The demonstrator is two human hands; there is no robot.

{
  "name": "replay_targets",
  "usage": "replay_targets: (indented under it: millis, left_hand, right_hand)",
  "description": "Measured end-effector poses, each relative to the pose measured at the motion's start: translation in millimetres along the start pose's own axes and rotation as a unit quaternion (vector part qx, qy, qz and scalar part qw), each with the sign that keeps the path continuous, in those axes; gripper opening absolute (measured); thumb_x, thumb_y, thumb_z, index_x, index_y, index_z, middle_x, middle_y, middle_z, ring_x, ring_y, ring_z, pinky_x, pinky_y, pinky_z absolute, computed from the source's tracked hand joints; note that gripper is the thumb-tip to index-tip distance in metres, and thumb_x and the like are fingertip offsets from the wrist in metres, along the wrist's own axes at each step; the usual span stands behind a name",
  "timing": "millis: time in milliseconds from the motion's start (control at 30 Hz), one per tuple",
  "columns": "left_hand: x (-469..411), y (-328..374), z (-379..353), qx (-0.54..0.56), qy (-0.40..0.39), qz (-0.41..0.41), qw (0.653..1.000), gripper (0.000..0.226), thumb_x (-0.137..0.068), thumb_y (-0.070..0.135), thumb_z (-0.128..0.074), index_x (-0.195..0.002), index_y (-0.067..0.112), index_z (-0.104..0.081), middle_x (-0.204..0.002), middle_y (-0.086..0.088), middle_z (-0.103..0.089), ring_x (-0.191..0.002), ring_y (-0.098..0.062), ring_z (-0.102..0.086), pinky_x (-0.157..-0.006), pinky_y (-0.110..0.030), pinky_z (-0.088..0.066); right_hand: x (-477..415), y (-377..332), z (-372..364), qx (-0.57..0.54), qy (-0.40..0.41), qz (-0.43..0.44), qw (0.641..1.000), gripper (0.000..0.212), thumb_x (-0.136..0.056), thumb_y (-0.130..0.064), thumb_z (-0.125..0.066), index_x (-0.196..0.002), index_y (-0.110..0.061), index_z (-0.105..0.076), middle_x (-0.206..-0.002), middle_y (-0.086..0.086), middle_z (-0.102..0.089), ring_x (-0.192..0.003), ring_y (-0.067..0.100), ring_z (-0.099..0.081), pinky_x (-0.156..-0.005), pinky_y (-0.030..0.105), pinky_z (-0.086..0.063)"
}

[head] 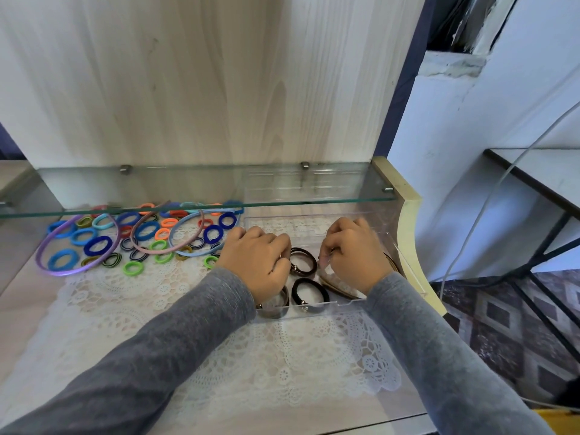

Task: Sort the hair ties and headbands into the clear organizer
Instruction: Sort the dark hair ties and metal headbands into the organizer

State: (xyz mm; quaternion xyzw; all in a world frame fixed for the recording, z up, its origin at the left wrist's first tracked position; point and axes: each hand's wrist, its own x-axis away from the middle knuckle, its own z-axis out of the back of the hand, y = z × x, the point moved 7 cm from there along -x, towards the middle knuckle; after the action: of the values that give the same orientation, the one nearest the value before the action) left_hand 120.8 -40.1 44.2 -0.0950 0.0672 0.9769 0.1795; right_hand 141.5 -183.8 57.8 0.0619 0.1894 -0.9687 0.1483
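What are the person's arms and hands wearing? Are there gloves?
No gloves. The left hand and right hand are both bare. Each arm is covered by a long grey knit sleeve. The left sleeve and right sleeve are plain, with no pattern or logo, and end in snug, finely ribbed cuffs right at the wrists.

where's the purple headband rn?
Head view, far left: the purple headband lies on the lace mat below the glass shelf, ringing a few blue hair ties, left of the pink headband.
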Motion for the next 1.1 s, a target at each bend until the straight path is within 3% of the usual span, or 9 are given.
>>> replay_targets:
  millis: [200,333,500,700,1100]
  left_hand:
    - [-11,3,-2,-0.042,-0.013,0.015,0.999,0.016,-0.085,0.034,-0.024,-0.092,0.025,-0.035,-0.065,0.010,-0.045,-0.076,-0.017,-0.042,-0.077,-0.037,-0.021]
    - [-19,8,-1,-0.097,-0.028,0.008,0.995,0.017,-0.088,0.033,-0.025,-0.096,0.021,-0.034,-0.067,0.006,-0.050,-0.073,-0.019,-0.043,-0.078,-0.040,-0.021]
    - [-22,15,0,-0.129,-0.038,-0.013,0.991,0.017,-0.088,0.034,-0.026,-0.095,0.019,-0.029,-0.077,0.002,-0.061,-0.073,-0.020,-0.041,-0.079,-0.042,-0.020]
    - [-20,21,-3,-0.137,-0.026,-0.021,0.990,0.018,-0.088,0.036,-0.028,-0.094,0.020,-0.028,-0.092,0.001,-0.065,-0.075,-0.020,-0.037,-0.084,-0.043,-0.023]
    - [-17,13,-3,-0.105,-0.027,0.010,0.994,0.017,-0.087,0.033,-0.028,-0.097,0.021,-0.035,-0.079,0.005,-0.061,-0.076,-0.020,-0.041,-0.080,-0.040,-0.023]
  right_hand:
    - [7,-7,-7,0.081,-0.003,0.044,0.996,0.018,-0.081,-0.019,-0.059,-0.076,-0.026,-0.075,-0.101,-0.010,-0.054,-0.101,0.020,-0.038,-0.089,0.038,-0.032]
    - [10,-16,-9,0.113,0.038,0.088,0.989,0.014,-0.075,-0.017,-0.066,-0.066,-0.024,-0.073,-0.094,-0.006,-0.056,-0.094,0.025,-0.043,-0.078,0.036,-0.028]
    - [10,-22,-12,0.139,0.078,0.120,0.980,0.016,-0.058,-0.015,-0.079,-0.051,-0.024,-0.068,-0.078,-0.002,-0.058,-0.077,0.029,-0.051,-0.063,0.038,-0.036]
    - [9,-22,-16,0.147,0.081,0.120,0.978,0.019,-0.055,-0.017,-0.082,-0.048,-0.025,-0.066,-0.075,-0.003,-0.058,-0.075,0.028,-0.051,-0.062,0.038,-0.037]
    - [6,-15,-18,0.124,0.081,0.106,0.983,0.019,-0.053,-0.018,-0.083,-0.048,-0.026,-0.066,-0.076,-0.005,-0.059,-0.075,0.026,-0.051,-0.064,0.037,-0.035]
